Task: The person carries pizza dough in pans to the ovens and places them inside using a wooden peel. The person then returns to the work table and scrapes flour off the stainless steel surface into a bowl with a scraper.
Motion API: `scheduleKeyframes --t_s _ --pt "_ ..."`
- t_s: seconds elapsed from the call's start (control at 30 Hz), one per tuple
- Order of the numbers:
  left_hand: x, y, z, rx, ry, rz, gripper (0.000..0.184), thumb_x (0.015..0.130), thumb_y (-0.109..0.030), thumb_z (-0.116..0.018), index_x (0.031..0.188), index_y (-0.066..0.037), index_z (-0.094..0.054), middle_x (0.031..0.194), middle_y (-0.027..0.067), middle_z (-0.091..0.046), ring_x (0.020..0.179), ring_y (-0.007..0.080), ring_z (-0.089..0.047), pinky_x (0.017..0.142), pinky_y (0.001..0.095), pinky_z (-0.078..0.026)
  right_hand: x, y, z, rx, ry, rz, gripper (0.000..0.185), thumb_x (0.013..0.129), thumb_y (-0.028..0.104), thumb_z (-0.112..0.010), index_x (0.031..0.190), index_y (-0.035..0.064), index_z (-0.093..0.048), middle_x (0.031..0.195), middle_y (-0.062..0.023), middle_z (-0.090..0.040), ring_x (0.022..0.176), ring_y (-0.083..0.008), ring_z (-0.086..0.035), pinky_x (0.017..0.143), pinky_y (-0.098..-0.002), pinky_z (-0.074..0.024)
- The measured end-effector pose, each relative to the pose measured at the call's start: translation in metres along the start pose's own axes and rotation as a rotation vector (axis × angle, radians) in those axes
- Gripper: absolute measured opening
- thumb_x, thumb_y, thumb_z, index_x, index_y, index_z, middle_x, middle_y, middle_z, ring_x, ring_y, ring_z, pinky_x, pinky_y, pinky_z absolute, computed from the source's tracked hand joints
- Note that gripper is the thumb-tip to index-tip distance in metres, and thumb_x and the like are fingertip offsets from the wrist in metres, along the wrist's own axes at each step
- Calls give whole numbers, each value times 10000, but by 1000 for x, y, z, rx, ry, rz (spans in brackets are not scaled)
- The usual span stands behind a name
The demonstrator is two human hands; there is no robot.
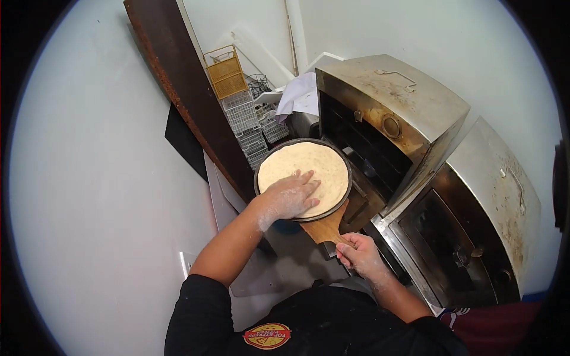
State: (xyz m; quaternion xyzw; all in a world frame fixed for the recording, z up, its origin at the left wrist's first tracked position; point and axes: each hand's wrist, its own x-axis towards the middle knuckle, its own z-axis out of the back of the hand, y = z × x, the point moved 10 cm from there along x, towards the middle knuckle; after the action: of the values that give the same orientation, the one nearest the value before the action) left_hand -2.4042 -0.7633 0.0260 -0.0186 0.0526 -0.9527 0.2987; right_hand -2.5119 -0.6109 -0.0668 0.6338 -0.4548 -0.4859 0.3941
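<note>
So there's 1 round of pale dough (329,160) sitting in a dark round pan (349,178), and the pan is up on a wooden peel (323,230), held out in front of the person's body near the open oven (371,139). Both hands are floury. The left hand (291,196) lies palm-down on the dough, fingers spread, covering the part of it closest to the person. The right hand (361,255) is down at the peel's handle, thumb and fingers closed around the end of it. The dough reaches nearly to the pan's wall all the way round, and the surface looks flat with a slightly uneven edge. Over on the right are 2 metal ovens with stained tops, the open one further back and the second oven (454,249) nearer the person, its glass front dark. Behind the pan there's a stack of white wire baskets (240,115) with a yellow basket (227,77) on top, plus a white cloth (297,95) draped just beside the open oven. A long dark board (190,89) slants down along the left side by the pale wall (89,148).
</note>
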Motion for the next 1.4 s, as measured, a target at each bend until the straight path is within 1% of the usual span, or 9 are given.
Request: scheduleKeyframes --t_s 0.13,0.27,0.4,0.53,0.6,0.73,1.17,1.3,1.4 --pt "4 -17 -2 -374 167 -159 559 1001 -402 -484 1436 -51 -471 1519 255 -376 1347 477 -417 1141 452 -330 3 -5 4 -1 -24 5 99 984 84 -572 918 15 -596 693 9 -567 499 -43 -468 448 -196 -331" --pt "22 -12 -2 119 -130 -14 538 1011 -404 -466 1408 -42 -502 1522 242 -378 1357 420 -427 1141 424 -332 2 -10 12 -53 -74 55 94 982 85 -576 919 18 -599 693 12 -566 498 -42 -467 448 -196 -330" --pt "35 -41 -4 -328 -58 -173 471 1000 -335 -504 1359 -33 -546 1446 259 -472 1308 370 -499 1112 410 -381 1 -9 17 2 -83 84 91 980 89 -580 924 19 -597 698 7 -567 494 -47 -464 443 -194 -331" --pt "2 -63 64 -634 -275 -265 396 973 -192 -599 1321 -6 -575 1263 256 -631 1188 305 -624 1014 358 -472 9 -31 28 150 -142 54 109 981 101 -581 898 30 -581 699 -2 -565 488 -52 -456 431 -194 -328" --pt "-14 -15 71 -980 -504 116 395 884 -35 -692 1267 7 -607 1019 179 -742 968 174 -708 854 281 -544 19 -32 43 260 -233 126 130 983 111 -581 875 41 -564 701 -8 -563 484 -56 -452 424 -194 -326" --pt "-27 2 65 -939 -623 159 363 827 23 -736 1175 26 -636 906 108 -757 830 86 -689 751 227 -549 56 -26 81 277 -466 244 166 988 124 -573 840 61 -532 700 -14 -554 487 -63 -453 410 -202 -319" --pt "-40 16 26 -985 -613 403 158 812 -74 -786 888 24 -689 773 68 -707 689 89 -651 618 205 -505 105 15 100 419 -450 195 125 988 137 -568 906 65 -506 721 -21 -542 507 -78 -467 402 -225 -320" --pt "-90 57 11 -726 -671 706 185 839 -165 -772 818 6 -705 660 66 -695 642 115 -686 590 257 -525 70 9 74 362 -198 89 137 982 131 -570 875 64 -516 700 -20 -539 488 -75 -455 393 -224 -312" --pt "-129 12 51 451 -1030 554 195 868 -162 -732 974 1 -715 802 110 -726 705 140 -707 642 289 -548 20 -3 62 276 -103 58 143 979 125 -570 857 59 -533 688 -14 -540 477 -71 -452 390 -224 -314"
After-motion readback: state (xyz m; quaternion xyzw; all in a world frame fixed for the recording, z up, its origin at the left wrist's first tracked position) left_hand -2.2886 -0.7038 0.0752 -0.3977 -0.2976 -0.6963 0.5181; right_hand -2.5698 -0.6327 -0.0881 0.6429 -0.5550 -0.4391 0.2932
